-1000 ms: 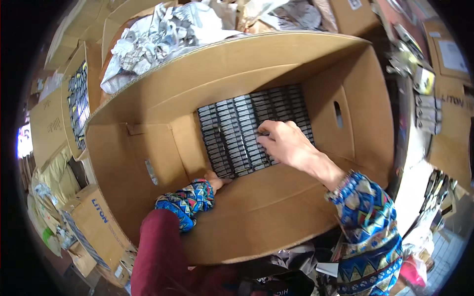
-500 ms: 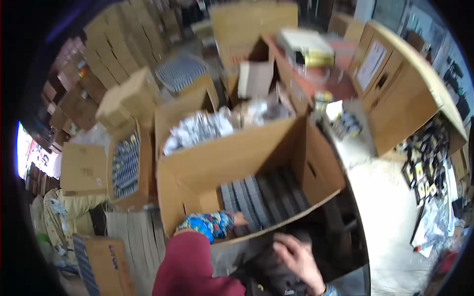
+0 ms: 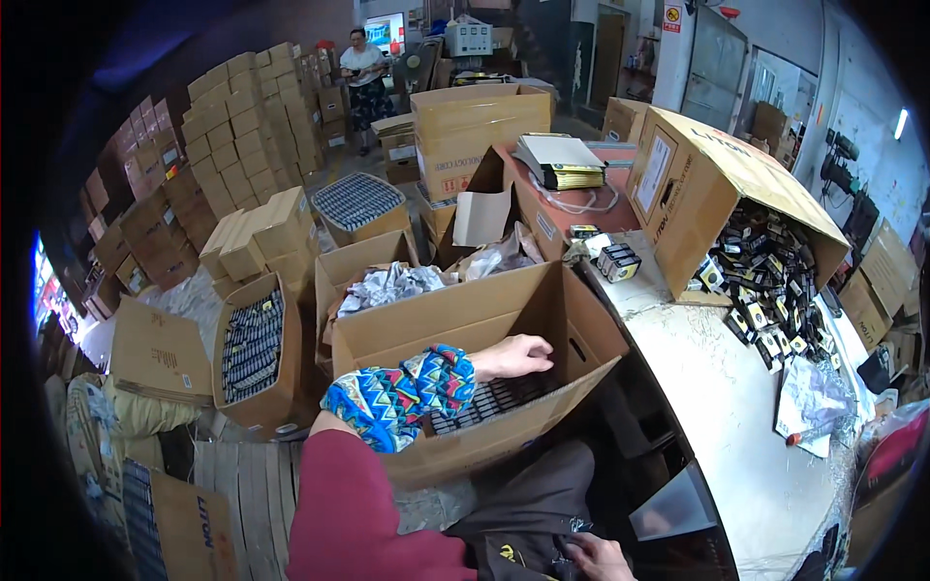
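Bare left hand (image 3: 513, 357), fingers curled, hovers over small black-and-grey packs (image 3: 480, 411) in an open brown cardboard box (image 3: 518, 439). Bare right hand (image 3: 598, 559) lies at dark trousers (image 3: 528, 494).

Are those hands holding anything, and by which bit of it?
Nothing shows in the left hand over the box, but its palm is hidden. Whether the right hand holds anything can't be told.
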`<action>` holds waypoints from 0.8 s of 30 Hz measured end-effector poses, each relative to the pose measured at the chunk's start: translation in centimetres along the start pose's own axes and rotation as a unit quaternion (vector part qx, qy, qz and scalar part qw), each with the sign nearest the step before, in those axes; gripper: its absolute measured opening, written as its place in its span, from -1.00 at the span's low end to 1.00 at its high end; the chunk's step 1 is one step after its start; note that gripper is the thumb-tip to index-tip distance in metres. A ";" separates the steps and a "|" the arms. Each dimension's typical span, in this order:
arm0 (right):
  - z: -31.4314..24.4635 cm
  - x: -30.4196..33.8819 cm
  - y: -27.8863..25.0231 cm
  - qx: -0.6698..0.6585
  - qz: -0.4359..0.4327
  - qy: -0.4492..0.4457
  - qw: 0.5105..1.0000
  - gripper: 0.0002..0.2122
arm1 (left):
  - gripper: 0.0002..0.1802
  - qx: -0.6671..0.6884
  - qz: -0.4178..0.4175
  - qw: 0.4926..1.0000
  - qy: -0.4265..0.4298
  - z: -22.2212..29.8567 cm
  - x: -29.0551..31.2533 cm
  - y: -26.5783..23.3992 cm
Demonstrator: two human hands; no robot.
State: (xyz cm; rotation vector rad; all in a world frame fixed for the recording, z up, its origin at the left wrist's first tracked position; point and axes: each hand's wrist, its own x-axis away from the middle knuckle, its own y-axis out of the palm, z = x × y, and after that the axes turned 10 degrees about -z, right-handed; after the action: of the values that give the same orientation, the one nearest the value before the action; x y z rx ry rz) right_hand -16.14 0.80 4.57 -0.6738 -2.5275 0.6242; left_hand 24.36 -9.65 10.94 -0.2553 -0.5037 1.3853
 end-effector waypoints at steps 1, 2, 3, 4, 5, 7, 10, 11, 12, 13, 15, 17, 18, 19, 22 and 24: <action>0.6 0.9 -0.2 0.028 -0.002 0.002 1.000 -0.76 | -0.52 0.055 -0.020 0.998 0.007 2.5 1.5 0.8; 1.2 1.8 -0.2 0.056 -0.003 0.003 0.998 -0.77 | -0.53 0.110 -0.040 0.993 0.014 4.5 3.1 1.5; 3.9 2.5 0.6 0.155 0.019 0.002 0.988 -0.79 | -0.52 0.147 -0.080 0.985 0.034 5.5 4.3 2.7; 7.2 2.8 1.2 0.192 -0.011 0.054 0.980 -0.78 | -0.52 0.184 -0.126 0.973 0.053 5.9 5.1 4.5; 6.5 3.1 0.6 0.177 0.010 0.103 0.979 -0.76 | -0.53 0.192 -0.168 0.965 0.056 5.9 6.0 6.3; 8.5 3.6 0.0 0.174 0.116 0.116 0.971 -0.76 | -0.53 0.188 -0.239 0.951 0.049 4.1 7.3 11.5; 15.5 2.4 0.8 0.196 0.344 0.138 0.908 -0.76 | -0.53 0.008 -0.312 0.949 0.041 -0.9 7.3 20.4; 16.4 2.5 0.6 0.191 0.340 0.170 0.905 -0.73 | -0.51 0.023 -0.316 0.948 0.007 -1.8 7.4 23.3; 16.7 2.6 0.3 0.130 0.295 0.222 0.920 -0.69 | -0.49 0.039 -0.317 0.947 -0.028 -2.8 7.6 26.2; 17.7 2.6 0.4 0.129 0.266 0.242 0.924 -0.67 | -0.47 0.008 -0.307 0.951 -0.017 -4.5 7.5 29.4; 19.5 2.5 1.4 0.159 0.226 0.239 0.931 -0.64 | -0.45 -0.043 -0.313 0.949 -0.025 -5.9 7.2 33.9; 19.4 3.2 1.9 0.135 0.252 0.251 0.925 -0.70 | -0.37 -0.096 -0.353 0.929 -0.051 -6.2 6.6 37.1; 18.8 3.4 2.0 0.115 0.278 0.256 0.919 -0.74 | -0.30 -0.129 -0.378 0.915 -0.061 -6.4 6.5 38.4; 16.6 3.4 1.3 0.088 0.265 0.245 0.929 -0.78 | -0.41 -0.124 -0.309 0.942 -0.029 -10.4 6.4 41.2; 17.3 4.3 0.3 0.071 0.299 0.260 0.916 -0.78 | -0.52 -0.107 -0.396 0.912 0.022 -5.1 7.8 37.8; 14.2 3.7 -0.6 0.047 0.299 0.294 0.906 -0.73 | -0.46 -0.048 -0.349 0.936 0.005 -3.5 10.3 34.8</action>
State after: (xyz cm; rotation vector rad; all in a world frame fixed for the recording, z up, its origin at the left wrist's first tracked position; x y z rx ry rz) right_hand -26.62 -2.02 -5.31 -1.3848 -1.7087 0.6111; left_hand -3.21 7.05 -6.16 -0.1395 -0.5814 0.6669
